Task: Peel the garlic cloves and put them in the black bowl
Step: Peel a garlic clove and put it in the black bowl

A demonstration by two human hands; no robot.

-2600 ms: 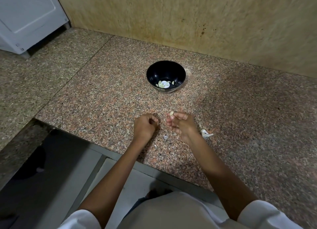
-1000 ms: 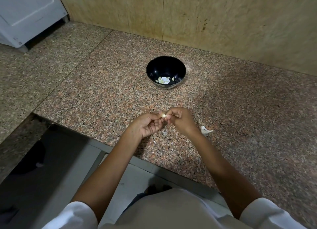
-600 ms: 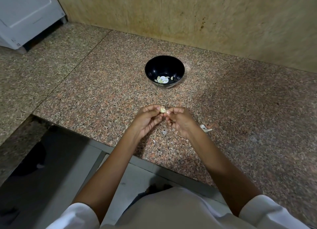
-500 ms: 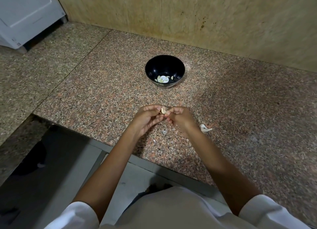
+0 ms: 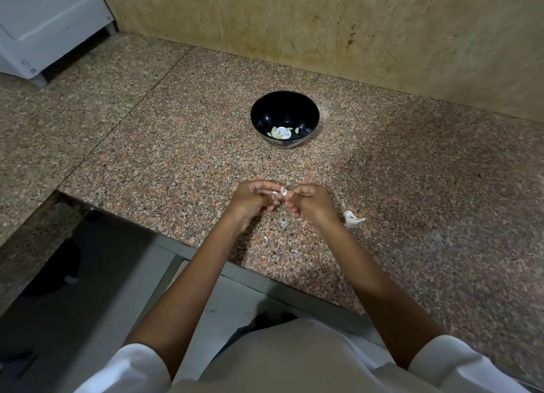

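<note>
1. The left hand (image 5: 253, 200) and right hand (image 5: 309, 201) both pinch 1 garlic clove (image 5: 283, 190) between their fingertips.
2. Its long axis runs roughly toward the black bowl (image 5: 282, 110), but which end leads is too small to tell.
3. The bowl, beyond the hands, holds peeled cloves (image 5: 279, 132).
4. A peel scrap (image 5: 351, 218) lies just right of the right hand.

counter (image 5: 265, 163) open up to black bowl (image 5: 272, 111), wall (image 5: 323, 25) behind

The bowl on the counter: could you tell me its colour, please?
The bowl is glossy black, clearest in the head view.
</note>
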